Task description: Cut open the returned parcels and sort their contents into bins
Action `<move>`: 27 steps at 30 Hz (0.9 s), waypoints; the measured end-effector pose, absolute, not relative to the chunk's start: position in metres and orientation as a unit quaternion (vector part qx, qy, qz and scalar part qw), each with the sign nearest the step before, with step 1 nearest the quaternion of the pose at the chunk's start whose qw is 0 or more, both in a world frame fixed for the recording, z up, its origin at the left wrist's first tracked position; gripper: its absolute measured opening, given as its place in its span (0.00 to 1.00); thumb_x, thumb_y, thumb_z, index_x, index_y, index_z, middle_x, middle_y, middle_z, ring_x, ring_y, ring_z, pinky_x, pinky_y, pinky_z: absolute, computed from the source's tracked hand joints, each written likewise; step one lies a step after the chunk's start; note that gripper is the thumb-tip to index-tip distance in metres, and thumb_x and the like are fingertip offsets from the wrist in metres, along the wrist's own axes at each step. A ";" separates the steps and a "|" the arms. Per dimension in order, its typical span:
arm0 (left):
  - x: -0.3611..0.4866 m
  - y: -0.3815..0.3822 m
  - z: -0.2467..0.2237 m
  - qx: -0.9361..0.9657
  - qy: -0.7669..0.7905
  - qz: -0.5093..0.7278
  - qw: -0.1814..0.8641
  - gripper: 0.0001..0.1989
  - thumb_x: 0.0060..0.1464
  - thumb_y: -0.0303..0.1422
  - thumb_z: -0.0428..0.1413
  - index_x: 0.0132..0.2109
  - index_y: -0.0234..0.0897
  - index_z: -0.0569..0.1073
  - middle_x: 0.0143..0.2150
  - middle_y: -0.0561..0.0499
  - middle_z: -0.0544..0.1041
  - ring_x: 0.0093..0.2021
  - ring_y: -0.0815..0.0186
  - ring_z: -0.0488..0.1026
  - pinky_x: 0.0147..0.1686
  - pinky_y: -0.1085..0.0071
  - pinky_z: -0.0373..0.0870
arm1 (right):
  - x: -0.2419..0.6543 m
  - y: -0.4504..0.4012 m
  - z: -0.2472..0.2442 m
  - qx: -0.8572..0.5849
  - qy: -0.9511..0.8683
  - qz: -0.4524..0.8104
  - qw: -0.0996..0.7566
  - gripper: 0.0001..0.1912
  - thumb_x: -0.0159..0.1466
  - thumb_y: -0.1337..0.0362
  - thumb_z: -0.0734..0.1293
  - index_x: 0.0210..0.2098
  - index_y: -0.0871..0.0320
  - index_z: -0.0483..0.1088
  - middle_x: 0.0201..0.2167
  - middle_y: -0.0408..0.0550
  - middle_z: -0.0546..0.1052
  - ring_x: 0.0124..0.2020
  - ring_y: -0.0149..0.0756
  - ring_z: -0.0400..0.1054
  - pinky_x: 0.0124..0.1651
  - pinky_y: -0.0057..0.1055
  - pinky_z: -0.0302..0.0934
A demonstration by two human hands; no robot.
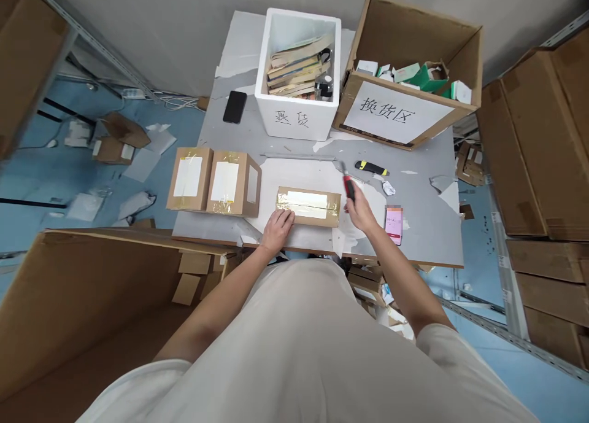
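Note:
A small cardboard box (307, 217), sealed with clear tape and bearing a white label, lies in front of me near the table's front edge. My left hand (277, 228) grips its near left corner, fingers bent over the top. In my right hand (359, 209), just off the box's right end, is a red and black utility knife (348, 186). The knife points away from me, its tip blurred, and does not touch the box. Beyond that hand lies a black and yellow utility knife (372, 167), beside a crumpled scrap of paper (389, 188).
Two taped cartons (229, 183) stand at the table's left. Behind are a white foam bin (297, 122) of books and a large carton (409, 125) of small boxes. A black phone (234, 107) and a lit phone (394, 225) lie on the table (427, 208). A big open carton (105, 288) is lower left.

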State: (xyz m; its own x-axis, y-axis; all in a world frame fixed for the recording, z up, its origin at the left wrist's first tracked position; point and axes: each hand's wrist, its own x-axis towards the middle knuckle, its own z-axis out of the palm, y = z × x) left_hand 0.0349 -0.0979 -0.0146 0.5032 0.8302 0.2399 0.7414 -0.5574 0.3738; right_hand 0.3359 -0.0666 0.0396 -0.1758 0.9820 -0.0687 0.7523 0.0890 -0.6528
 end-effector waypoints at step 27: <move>0.033 -0.085 -0.020 0.873 0.439 0.197 0.077 0.16 0.63 0.31 0.46 0.55 0.34 0.70 0.50 0.40 0.75 0.53 0.56 0.69 0.53 0.57 0.66 | 0.253 -0.032 0.119 -0.400 -0.864 0.132 -0.274 0.32 0.67 0.73 0.52 0.67 0.44 0.49 0.48 0.58 0.73 0.41 0.45 0.73 0.38 0.35 0.60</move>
